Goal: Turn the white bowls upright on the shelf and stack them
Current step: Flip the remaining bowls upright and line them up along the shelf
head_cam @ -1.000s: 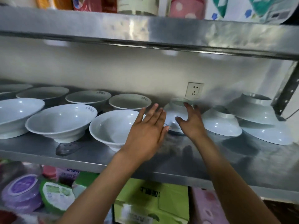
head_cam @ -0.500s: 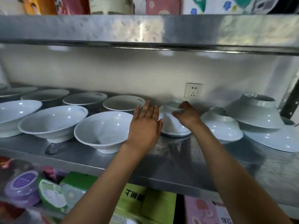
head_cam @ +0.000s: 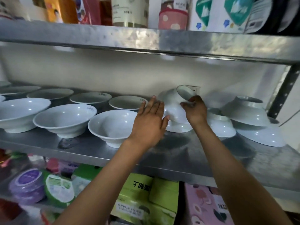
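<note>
My right hand grips the foot of a white bowl and holds it tilted, foot pointing up and to the right, above another upside-down bowl on the steel shelf. My left hand is spread flat with fingers apart against the tilted bowl's left side. Several white bowls stand upright to the left, the nearest just beside my left wrist. To the right lie more upside-down bowls: one alone and a stacked pair.
The shelf above hangs low over the bowls and carries boxes and bottles. A wall socket is behind the tilted bowl. A perforated upright post stands at the right. Boxes and tubs fill the shelf below.
My right hand has lifted the upside-down bowl by its foot and tipped it over to the right. My left hand has moved up against the bowl's side.
</note>
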`<state>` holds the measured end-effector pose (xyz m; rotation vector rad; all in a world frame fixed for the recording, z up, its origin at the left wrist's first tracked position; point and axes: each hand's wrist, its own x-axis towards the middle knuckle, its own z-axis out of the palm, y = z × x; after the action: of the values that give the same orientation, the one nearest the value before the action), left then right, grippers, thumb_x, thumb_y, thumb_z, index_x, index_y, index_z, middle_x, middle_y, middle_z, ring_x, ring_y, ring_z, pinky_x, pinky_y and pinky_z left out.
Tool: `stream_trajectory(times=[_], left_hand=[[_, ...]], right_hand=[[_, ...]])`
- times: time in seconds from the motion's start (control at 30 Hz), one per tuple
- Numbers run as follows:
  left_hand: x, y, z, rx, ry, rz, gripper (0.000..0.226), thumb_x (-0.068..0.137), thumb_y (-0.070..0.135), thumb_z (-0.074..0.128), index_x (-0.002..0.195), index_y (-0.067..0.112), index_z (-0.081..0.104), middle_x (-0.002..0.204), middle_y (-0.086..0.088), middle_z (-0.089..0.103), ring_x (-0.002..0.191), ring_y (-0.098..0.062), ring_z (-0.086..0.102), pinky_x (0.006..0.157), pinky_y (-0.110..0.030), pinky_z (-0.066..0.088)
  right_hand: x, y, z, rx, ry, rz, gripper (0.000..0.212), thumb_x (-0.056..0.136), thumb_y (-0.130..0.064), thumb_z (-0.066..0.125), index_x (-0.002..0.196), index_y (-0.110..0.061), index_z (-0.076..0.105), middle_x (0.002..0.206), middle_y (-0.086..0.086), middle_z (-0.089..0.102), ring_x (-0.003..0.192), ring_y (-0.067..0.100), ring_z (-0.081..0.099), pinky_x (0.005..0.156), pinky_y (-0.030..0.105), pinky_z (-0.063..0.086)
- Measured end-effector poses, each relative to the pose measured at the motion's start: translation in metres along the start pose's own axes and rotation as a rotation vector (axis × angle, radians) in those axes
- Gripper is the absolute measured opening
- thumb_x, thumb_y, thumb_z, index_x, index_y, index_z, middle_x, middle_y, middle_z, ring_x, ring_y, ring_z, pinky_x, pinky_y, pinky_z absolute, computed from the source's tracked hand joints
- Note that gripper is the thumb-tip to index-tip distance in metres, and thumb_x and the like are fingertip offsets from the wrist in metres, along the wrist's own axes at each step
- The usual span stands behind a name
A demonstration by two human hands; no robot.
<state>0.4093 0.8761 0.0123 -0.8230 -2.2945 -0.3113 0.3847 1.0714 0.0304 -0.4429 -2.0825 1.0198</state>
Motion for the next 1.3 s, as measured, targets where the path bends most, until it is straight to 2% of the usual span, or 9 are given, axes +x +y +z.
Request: stream_trajectory(times=[0.2,0.3,0.43,0.53,0.67,0.9,1.03,1.17,1.3], left_hand=[[-0.008,0.001,-0.001,-0.093,-0.031,-0.022,0.069,0.094,0.048,0.009,0.147,0.008,0.028,0.154,-0.009,0.03,0.147,-0.022,0.01,0.12,-0.037,0.009],[-0.011,0.006,0.001,-0.192,-0.026,-0.092,0.064,0.098,0.046,0.016,0.146,0.006,0.031,0.152,-0.012,0.032,0.146,-0.024,0.014,0.119,-0.033,0.009],[-0.01,0.014,0.004,-0.551,-0.035,-0.287,0.046,0.098,0.042,0.033,0.134,0.015,0.043,0.14,-0.009,0.048,0.133,-0.03,0.037,0.106,-0.043,0.036],[-0.007,0.025,-0.002,-0.763,-0.065,-0.38,0.044,0.096,0.036,0.044,0.137,0.021,0.039,0.135,-0.007,0.053,0.122,-0.031,0.05,0.096,-0.038,0.043],[-0.003,0.032,-0.008,-0.92,-0.101,-0.433,0.038,0.095,0.029,0.049,0.132,0.02,0.046,0.127,-0.002,0.058,0.114,-0.024,0.054,0.084,-0.026,0.036],[-0.005,0.041,-0.012,-1.054,-0.023,-0.424,0.024,0.095,0.019,0.051,0.117,0.015,0.058,0.104,0.004,0.064,0.094,-0.012,0.059,0.069,-0.019,0.041],[-0.008,0.042,-0.015,-1.256,0.006,-0.388,0.023,0.093,0.008,0.052,0.11,0.022,0.062,0.1,0.012,0.068,0.087,0.007,0.061,0.076,-0.021,0.049],[-0.012,0.046,-0.017,-1.426,0.011,-0.409,0.03,0.096,0.003,0.047,0.11,0.026,0.06,0.102,0.007,0.069,0.088,-0.003,0.066,0.073,-0.03,0.058],[-0.015,0.051,-0.023,-1.451,0.058,-0.366,0.029,0.096,0.003,0.046,0.112,0.022,0.062,0.104,0.005,0.071,0.094,-0.009,0.067,0.076,-0.034,0.058]], right_hand=[[-0.028,-0.007,-0.018,0.104,0.036,-0.032,0.03,0.082,-0.028,0.072,0.103,-0.014,0.056,0.099,-0.002,0.057,0.1,0.021,0.058,0.08,0.022,0.041],[-0.042,-0.008,-0.028,0.126,0.041,-0.029,0.032,0.083,-0.027,0.071,0.106,-0.01,0.056,0.101,0.001,0.057,0.093,0.017,0.053,0.071,0.012,0.038],[-0.059,-0.008,-0.041,0.199,0.075,-0.018,0.027,0.082,-0.023,0.073,0.1,-0.011,0.056,0.094,0.002,0.056,0.083,0.015,0.05,0.06,-0.001,0.034],[-0.067,-0.01,-0.047,0.274,0.088,0.011,0.025,0.081,-0.023,0.073,0.097,-0.014,0.056,0.09,0.0,0.057,0.075,0.005,0.051,0.057,-0.001,0.035],[-0.075,-0.013,-0.052,0.385,0.092,0.013,0.022,0.081,-0.023,0.073,0.093,-0.017,0.056,0.085,0.0,0.058,0.071,0.007,0.054,0.059,0.005,0.04],[-0.089,-0.01,-0.054,0.547,0.09,0.085,0.021,0.079,-0.029,0.073,0.089,-0.023,0.056,0.082,0.001,0.059,0.075,0.014,0.056,0.074,0.037,0.05],[-0.099,-0.004,-0.056,0.547,0.1,0.091,0.02,0.08,-0.033,0.072,0.089,-0.024,0.056,0.09,0.004,0.063,0.084,0.016,0.061,0.084,0.047,0.054],[-0.109,0.002,-0.058,0.514,0.064,0.036,0.02,0.085,-0.034,0.069,0.092,-0.021,0.055,0.093,0.003,0.064,0.092,0.022,0.063,0.087,0.047,0.054],[-0.113,0.01,-0.067,0.462,-0.001,-0.023,0.021,0.088,-0.033,0.067,0.096,-0.018,0.055,0.094,-0.002,0.069,0.092,0.012,0.066,0.088,0.038,0.055]])
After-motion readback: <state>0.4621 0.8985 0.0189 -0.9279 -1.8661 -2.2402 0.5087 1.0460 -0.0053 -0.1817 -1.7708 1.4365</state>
